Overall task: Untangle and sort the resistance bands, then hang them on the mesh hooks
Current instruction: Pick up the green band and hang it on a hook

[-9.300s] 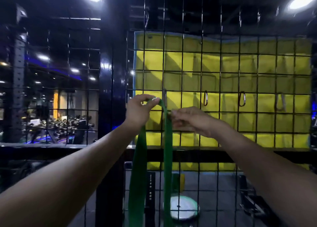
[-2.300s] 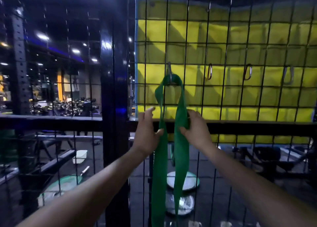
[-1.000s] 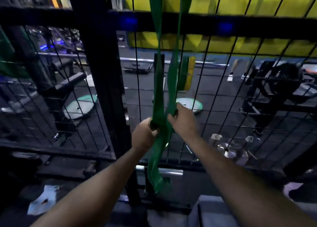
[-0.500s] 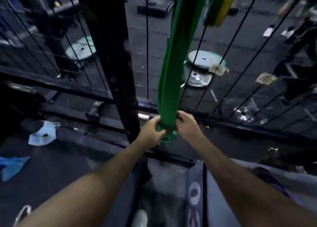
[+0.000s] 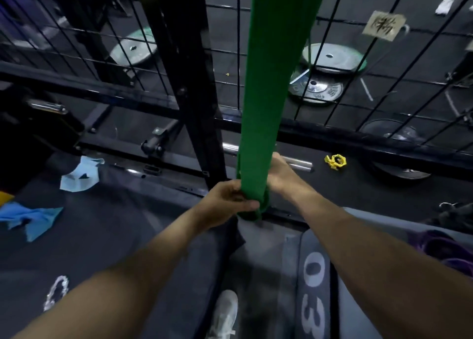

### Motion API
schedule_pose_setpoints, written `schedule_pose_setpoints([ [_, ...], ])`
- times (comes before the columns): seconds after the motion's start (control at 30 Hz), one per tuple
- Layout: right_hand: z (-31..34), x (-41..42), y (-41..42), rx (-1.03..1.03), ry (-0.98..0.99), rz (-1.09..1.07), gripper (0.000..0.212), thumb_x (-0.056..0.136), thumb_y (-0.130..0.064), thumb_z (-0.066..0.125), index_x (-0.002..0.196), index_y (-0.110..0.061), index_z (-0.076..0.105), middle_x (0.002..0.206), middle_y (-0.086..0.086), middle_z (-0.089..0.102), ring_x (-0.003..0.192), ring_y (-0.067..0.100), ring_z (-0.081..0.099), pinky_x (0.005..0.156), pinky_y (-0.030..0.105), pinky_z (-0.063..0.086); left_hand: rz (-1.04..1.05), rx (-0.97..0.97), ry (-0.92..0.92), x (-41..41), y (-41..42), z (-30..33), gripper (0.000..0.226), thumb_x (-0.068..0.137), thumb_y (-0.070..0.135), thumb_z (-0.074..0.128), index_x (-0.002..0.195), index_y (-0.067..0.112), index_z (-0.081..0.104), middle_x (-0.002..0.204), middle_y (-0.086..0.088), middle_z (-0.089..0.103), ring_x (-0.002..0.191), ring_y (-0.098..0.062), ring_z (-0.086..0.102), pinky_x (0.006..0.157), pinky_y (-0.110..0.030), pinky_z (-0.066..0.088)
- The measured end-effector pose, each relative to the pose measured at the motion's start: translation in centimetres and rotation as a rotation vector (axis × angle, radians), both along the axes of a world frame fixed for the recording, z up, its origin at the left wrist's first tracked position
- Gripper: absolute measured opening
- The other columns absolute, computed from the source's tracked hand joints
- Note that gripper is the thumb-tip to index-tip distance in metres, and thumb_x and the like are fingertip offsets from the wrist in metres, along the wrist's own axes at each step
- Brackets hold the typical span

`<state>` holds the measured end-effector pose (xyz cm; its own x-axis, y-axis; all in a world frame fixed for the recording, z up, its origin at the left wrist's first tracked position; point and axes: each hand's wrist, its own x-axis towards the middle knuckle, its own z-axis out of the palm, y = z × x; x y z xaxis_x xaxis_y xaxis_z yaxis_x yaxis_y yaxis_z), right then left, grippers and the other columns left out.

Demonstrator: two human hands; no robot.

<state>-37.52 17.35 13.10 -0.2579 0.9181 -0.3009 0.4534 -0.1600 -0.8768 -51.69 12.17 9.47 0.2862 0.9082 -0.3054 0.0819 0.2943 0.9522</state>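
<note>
A wide green resistance band (image 5: 268,88) hangs straight down in front of the black wire mesh (image 5: 345,65), its top out of frame. My left hand (image 5: 225,201) grips the band's bottom loop from the left. My right hand (image 5: 281,176) holds the same bottom end from behind and to the right, partly hidden by the band. A purple band (image 5: 442,246) lies bunched on the grey mat at the right edge. The hooks are out of view.
A thick black post (image 5: 189,83) stands just left of the band. Weight plates (image 5: 332,57) lie on the floor behind the mesh. Blue cloths (image 5: 30,218), a yellow collar clip (image 5: 335,161), a barbell end (image 5: 297,162) and a chain (image 5: 55,291) lie on the floor. My white shoe (image 5: 225,313) is below.
The band went onto a hook and my hands slid down its length to the bottom loop. The view tilted from the mesh down to the floor.
</note>
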Motion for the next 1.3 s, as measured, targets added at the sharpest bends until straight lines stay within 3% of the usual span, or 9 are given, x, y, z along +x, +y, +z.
schedule_pose_setpoints([
  [0.13, -2.1, 1.9, -1.2, 0.149, -0.252, -0.208, 0.019, 0.082, -0.013, 0.066, 0.096, -0.002, 0.065, 0.097, 0.01, 0.069, 0.088, 0.019, 0.065, 0.073, 0.026, 0.047, 0.333, 0.123, 0.301, -1.8, -0.2, 0.5, 0.015, 0.075, 0.011, 0.074, 0.086, 0.013, 0.064, 0.072, 0.014, 0.067, 0.062, 0.007, 0.062, 0.06, -0.01, 0.048],
  [0.3, -2.1, 6.9, -4.6, 0.048, -0.314, -0.54, 0.016, 0.087, -0.012, 0.05, 0.102, -0.008, 0.049, 0.098, 0.017, 0.062, 0.081, 0.028, 0.056, 0.07, 0.028, 0.038, 0.62, 0.123, 0.785, -2.8, -1.7, 2.7, 0.032, 0.078, 0.046, 0.067, 0.096, 0.022, 0.059, 0.083, 0.007, 0.058, 0.077, -0.018, 0.053, 0.066, -0.031, 0.042],
  [0.53, -1.9, 10.5, -7.0, 0.109, -0.511, -0.739, 0.026, 0.088, -0.01, 0.048, 0.113, -0.009, 0.054, 0.12, 0.016, 0.05, 0.1, 0.038, 0.057, 0.085, 0.038, 0.043, 0.92, 0.142, 0.84, -3.7, -2.6, 2.1, 0.015, 0.091, 0.019, 0.051, 0.099, 0.006, 0.047, 0.108, -0.021, 0.051, 0.096, -0.039, 0.053, 0.077, -0.041, 0.041],
  [0.7, -2.4, 9.4, -8.6, 0.146, -0.392, -0.579, 0.006, 0.083, -0.008, 0.054, 0.088, -0.009, 0.051, 0.091, 0.014, 0.061, 0.083, 0.033, 0.06, 0.072, 0.035, 0.045, 0.725, 0.331, 0.764, -0.6, -2.8, 2.8, 0.028, 0.085, -0.003, 0.045, 0.113, 0.001, 0.05, 0.119, -0.02, 0.049, 0.106, -0.032, 0.047, 0.087, -0.035, 0.034],
  [0.83, -2.2, 7.6, -9.0, 0.18, -0.343, -0.434, 0.021, 0.081, -0.013, 0.067, 0.083, -0.012, 0.047, 0.08, 0.003, 0.055, 0.074, 0.022, 0.051, 0.057, 0.016, 0.033, 0.388, 0.269, 0.532, 0.8, -3.7, 2.5, 0.016, 0.085, 0.012, 0.061, 0.097, 0.014, 0.051, 0.085, -0.003, 0.059, 0.072, -0.017, 0.053, 0.065, -0.028, 0.042],
  [0.93, -2.3, 6.5, -8.9, 0.143, -0.238, -0.355, 0.034, 0.074, -0.019, 0.077, 0.088, -0.012, 0.046, 0.077, -0.006, 0.052, 0.068, 0.009, 0.048, 0.056, 0.002, 0.036, 0.224, 0.26, 0.503, 1.5, -4.1, 1.7, 0.033, 0.073, 0.013, 0.075, 0.096, 0.014, 0.052, 0.091, 0.0, 0.051, 0.078, -0.013, 0.051, 0.067, -0.014, 0.041],
  [1.1, -3.4, 5.2, -8.1, 0.203, -0.205, -0.274, 0.038, 0.069, -0.02, 0.08, 0.094, -0.012, 0.052, 0.095, 0.003, 0.057, 0.09, 0.018, 0.054, 0.073, 0.021, 0.039, 0.255, 0.322, 0.569, 2.5, -3.1, 0.6, 0.047, 0.064, 0.015, 0.084, 0.1, 0.009, 0.056, 0.097, 0.0, 0.048, 0.09, -0.019, 0.054, 0.083, -0.032, 0.048],
  [1.17, -3.7, 4.9, -7.6, 0.212, -0.195, -0.303, 0.036, 0.07, -0.019, 0.079, 0.091, -0.014, 0.05, 0.094, 0.002, 0.054, 0.093, 0.019, 0.052, 0.076, 0.025, 0.039, 0.31, 0.33, 0.562, 2.6, -2.8, 0.6, 0.049, 0.062, 0.015, 0.084, 0.102, 0.012, 0.055, 0.097, 0.004, 0.048, 0.091, -0.013, 0.052, 0.084, -0.026, 0.046],
  [1.3, -3.8, 4.8, -7.2, 0.181, -0.15, -0.36, 0.047, 0.071, -0.016, 0.076, 0.112, -0.012, 0.054, 0.106, 0.003, 0.054, 0.102, 0.021, 0.053, 0.083, 0.024, 0.04, 0.28, 0.354, 0.573, 2.1, -2.5, 0.1, 0.092, 0.064, 0.019, 0.083, 0.141, 0.015, 0.033, 0.146, -0.002, 0.028, 0.126, -0.002, 0.031, 0.102, -0.011, 0.024],
])
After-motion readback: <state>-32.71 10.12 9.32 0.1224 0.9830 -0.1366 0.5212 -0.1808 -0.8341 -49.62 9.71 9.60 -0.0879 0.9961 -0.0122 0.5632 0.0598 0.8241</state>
